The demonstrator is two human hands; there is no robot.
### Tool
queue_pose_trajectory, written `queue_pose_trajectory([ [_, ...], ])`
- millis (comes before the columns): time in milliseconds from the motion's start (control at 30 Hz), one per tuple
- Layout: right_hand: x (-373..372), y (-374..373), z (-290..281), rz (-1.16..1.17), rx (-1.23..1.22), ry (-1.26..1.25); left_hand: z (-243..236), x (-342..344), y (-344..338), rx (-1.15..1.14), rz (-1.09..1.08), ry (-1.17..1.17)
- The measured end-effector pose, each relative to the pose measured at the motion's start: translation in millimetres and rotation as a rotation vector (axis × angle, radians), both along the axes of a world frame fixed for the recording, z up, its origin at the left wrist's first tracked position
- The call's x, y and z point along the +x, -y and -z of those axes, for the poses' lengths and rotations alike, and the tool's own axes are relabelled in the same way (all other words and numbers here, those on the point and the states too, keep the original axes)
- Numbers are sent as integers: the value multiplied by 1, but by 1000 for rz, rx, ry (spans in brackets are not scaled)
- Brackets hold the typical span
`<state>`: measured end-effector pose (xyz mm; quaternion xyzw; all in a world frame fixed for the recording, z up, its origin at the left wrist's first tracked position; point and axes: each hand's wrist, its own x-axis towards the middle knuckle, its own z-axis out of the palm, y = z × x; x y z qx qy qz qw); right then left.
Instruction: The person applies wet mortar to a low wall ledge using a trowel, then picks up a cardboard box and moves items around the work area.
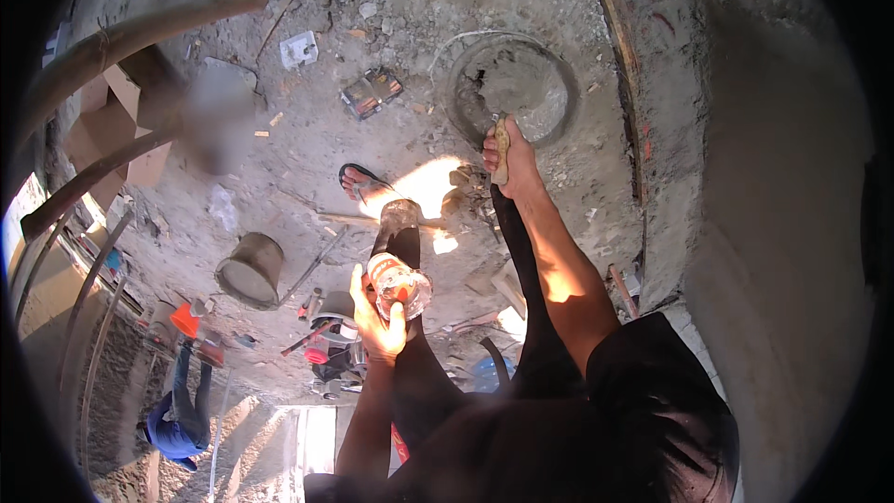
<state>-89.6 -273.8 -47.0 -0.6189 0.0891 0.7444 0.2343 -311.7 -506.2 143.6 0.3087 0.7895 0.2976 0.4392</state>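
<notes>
Grey, wet-looking mix (533, 79) lies in a round tub (572, 98) right of upper centre. At its lower edge the right hand (523, 166) has its grip clenched round a tool's pale handle (502, 144); the working end is hard to make out. Near centre, the left hand (378, 328) grasps a clear plastic container (415, 292). Scooping or stirring seems in hand; the next move probably calls for a steady wrist.

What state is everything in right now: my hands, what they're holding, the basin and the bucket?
Left hand: closed around the clear container.
Clear container: held up, orange label showing.
Right hand: gripping the tool handle.
Tool handle: gripped; its working end is unclear.
Basin: on the ground, holding wet-looking grey mix.
Bucket: on the ground; contents unclear.
</notes>
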Motion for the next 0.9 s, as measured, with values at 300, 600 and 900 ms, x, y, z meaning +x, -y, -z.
queue_pose_trajectory([
  [300,97,-31,-102,-703,49,214,-1,-7,7,46,-23,-15],
  [600,103,-94,-40,-2276,595,1135,-19,-15,10,-51,-157,197],
  [900,86,-52,22,-1682,507,811,-6,-18,28,1,-126,109],
])
